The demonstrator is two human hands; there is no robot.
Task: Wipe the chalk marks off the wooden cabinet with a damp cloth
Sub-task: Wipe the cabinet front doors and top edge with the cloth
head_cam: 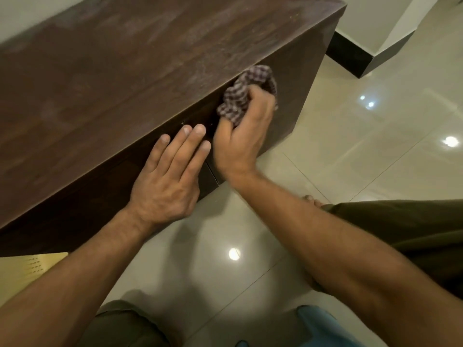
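The dark wooden cabinet (pixel 125 78) fills the upper left, seen from above; pale smears lie across its top. My right hand (pixel 240 136) is shut on a bunched checked cloth (pixel 240 96) and presses it against the cabinet's front face just under the top edge. My left hand (pixel 170 176) lies flat with fingers spread on the front face, left of the cloth. A few faint pale specks show on the front near my left fingertips.
Glossy cream floor tiles (pixel 375 121) spread to the right and below, with light reflections. A dark skirting board (pixel 350 53) runs along the white wall at the upper right. My knees in olive cloth sit at the bottom; a blue object (pixel 323 329) lies bottom centre.
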